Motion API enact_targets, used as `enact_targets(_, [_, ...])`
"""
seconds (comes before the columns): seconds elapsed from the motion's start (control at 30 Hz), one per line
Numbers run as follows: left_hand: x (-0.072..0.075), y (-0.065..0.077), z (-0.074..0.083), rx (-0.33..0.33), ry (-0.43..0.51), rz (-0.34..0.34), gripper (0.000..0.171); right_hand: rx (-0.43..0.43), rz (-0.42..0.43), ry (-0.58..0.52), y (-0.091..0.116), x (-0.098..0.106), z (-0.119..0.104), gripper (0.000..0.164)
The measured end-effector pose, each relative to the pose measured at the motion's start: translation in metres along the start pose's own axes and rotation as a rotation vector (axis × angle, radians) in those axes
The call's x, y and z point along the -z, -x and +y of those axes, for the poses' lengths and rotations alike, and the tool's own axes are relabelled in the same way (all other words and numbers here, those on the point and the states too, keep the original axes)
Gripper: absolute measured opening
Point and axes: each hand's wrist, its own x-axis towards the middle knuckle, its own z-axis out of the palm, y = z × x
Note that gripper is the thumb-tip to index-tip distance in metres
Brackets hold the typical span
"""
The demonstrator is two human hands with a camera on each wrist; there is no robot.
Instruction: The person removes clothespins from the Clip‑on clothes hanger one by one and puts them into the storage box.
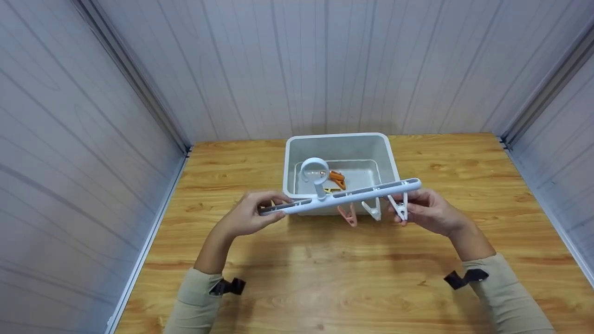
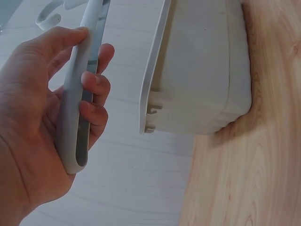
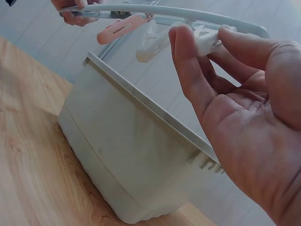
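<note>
A white clip hanger [image 1: 345,198] with a curved hook [image 1: 314,170] is held up in front of the bin, its right end tilted higher. My left hand [image 1: 253,212] grips the bar's left end, thumb on one side and fingers on the other in the left wrist view. A pink clip [image 1: 348,215] and a white clip [image 1: 372,209] hang from the bar's right half. Near the right end, my right hand [image 1: 429,212] pinches another white clip [image 1: 400,207] between thumb and fingers. Whether that clip is fixed to the bar is hard to tell.
A grey-white plastic bin [image 1: 390,157] stands on the wooden table [image 1: 232,167] just behind the hanger. Inside it lie an orange clip [image 1: 338,178] and a yellow piece [image 1: 332,190], partly hidden by the bar. Pale panel walls [image 1: 325,69] enclose the table's back and sides.
</note>
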Motion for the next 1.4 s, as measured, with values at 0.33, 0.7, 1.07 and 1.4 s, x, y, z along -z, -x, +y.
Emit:
enact_targets(0.33, [0.000,0.003,-0.001,-0.013,-0.013,-0.031,0.020,-0.049,-0.040,-0.034,0.005,0.007,0.003,0.045])
enact_targets(0.7, [0.004,0.005,0.003,-0.051,-0.050,-0.031,0.023,-0.061,-0.106,-0.119,0.010,0.009,0.005,0.046])
enact_targets(1.07, [0.014,0.008,0.006,-0.062,-0.108,-0.010,0.021,-0.122,0.082,-0.030,0.014,0.005,0.001,0.028])
enact_targets(1.4, [-0.007,0.012,0.007,-0.008,-0.150,0.075,0.020,-0.066,0.306,0.003,0.004,-0.011,0.005,0.037])
